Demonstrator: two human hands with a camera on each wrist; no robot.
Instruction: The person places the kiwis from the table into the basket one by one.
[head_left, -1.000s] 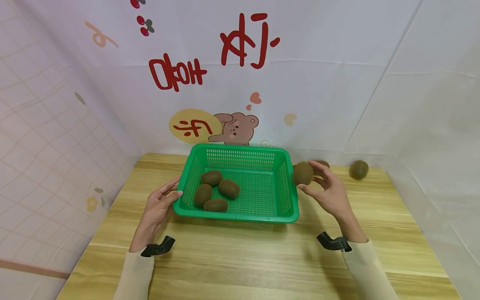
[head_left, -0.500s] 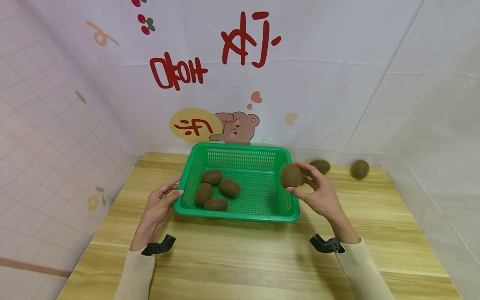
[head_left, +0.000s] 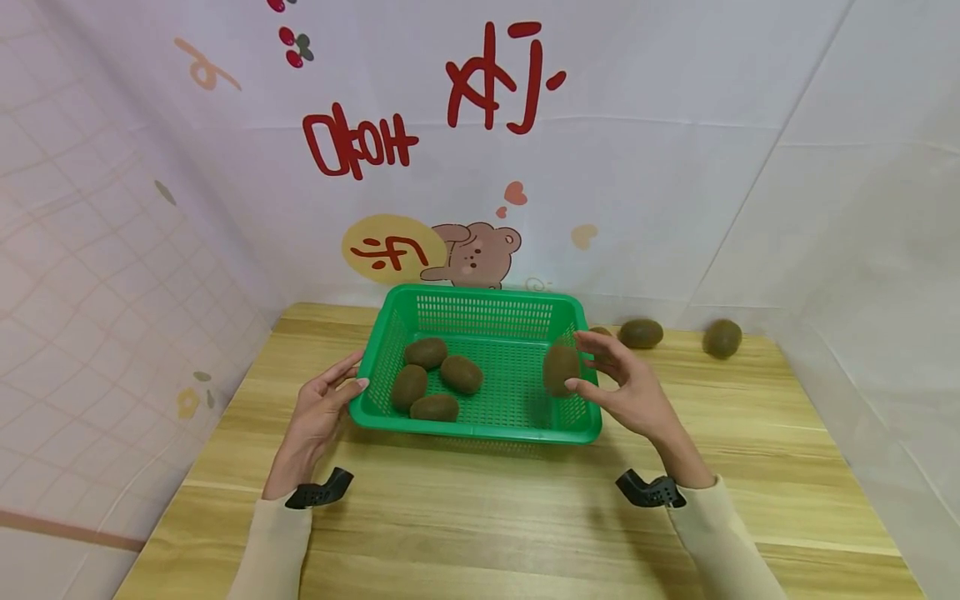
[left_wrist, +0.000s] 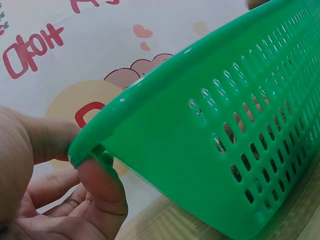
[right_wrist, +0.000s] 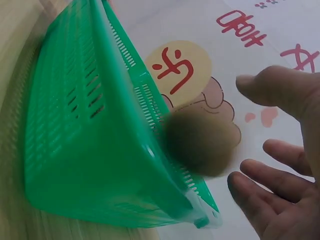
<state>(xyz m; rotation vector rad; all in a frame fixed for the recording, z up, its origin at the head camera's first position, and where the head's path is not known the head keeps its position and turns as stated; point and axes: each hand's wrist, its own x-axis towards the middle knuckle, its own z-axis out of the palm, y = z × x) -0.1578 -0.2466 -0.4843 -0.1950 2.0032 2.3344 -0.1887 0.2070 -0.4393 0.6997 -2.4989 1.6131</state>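
Wooden table (head_left: 525, 517), right hand (head_left: 626, 392) spread (kiwi (head_left: 560, 369) loose)

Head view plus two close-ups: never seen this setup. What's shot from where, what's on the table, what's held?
No machine here: a person works with two bare hands and wears three cameras. The wide picture comes from the head and looks down at a wooden table. The two close-ups come from black cameras strapped to the wrists, one per hand.

On the table stands a green basket with four kiwis lying in its left half. Two more kiwis lie on the table behind and to the right of the basket, by the backdrop.

The left hand grips the basket's left rim; the left wrist view shows the thumb under the edge.

The right hand is spread open over the basket's right side. A blurred kiwi sits just off its fingers, so it looks released, not held.
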